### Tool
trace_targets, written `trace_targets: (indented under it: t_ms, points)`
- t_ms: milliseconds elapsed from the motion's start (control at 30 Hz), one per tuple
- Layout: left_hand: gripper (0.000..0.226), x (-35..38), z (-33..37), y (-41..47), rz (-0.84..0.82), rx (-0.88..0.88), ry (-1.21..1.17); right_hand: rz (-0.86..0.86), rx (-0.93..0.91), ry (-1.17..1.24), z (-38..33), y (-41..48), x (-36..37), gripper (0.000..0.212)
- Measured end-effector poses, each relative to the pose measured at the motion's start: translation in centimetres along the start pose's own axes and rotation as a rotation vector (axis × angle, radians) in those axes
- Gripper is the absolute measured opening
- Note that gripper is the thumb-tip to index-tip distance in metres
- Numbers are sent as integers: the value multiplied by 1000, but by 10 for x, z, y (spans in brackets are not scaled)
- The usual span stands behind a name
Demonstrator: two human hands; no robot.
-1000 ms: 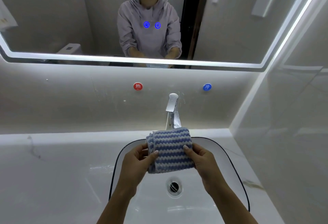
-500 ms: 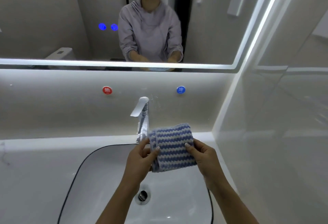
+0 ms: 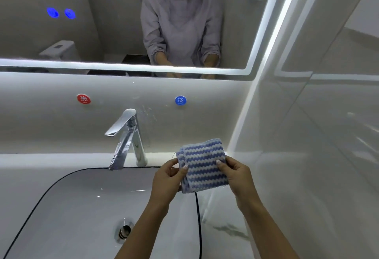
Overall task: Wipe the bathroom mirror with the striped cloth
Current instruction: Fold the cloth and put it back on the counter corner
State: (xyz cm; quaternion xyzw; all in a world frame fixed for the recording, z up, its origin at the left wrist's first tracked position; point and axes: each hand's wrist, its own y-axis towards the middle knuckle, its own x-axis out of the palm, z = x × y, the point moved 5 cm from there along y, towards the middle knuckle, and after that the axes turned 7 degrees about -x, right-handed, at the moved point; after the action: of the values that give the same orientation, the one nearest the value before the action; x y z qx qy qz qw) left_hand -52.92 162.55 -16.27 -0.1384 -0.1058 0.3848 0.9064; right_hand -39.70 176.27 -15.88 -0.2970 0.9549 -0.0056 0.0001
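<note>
Both hands, left hand (image 3: 166, 178) and right hand (image 3: 238, 173), pinch the folded striped cloth (image 3: 202, 165) with their fingers (blue and white), right of the faucet (image 3: 127, 135), below the mirror (image 3: 114, 22).

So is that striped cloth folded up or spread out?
Folded. The striped cloth is a compact pad with a doubled edge along its left side, pinched between the left hand and right hand.
</note>
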Motion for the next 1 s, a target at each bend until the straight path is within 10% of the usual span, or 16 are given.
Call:
trace_targets:
  t_ms: [533,1000]
  points:
    - [25,55,-40,120,1,-87,326,195,134,-73,85,85,-36,10]
    - [22,88,-143,173,148,-521,415,208,396,-268,198,105,-51,14]
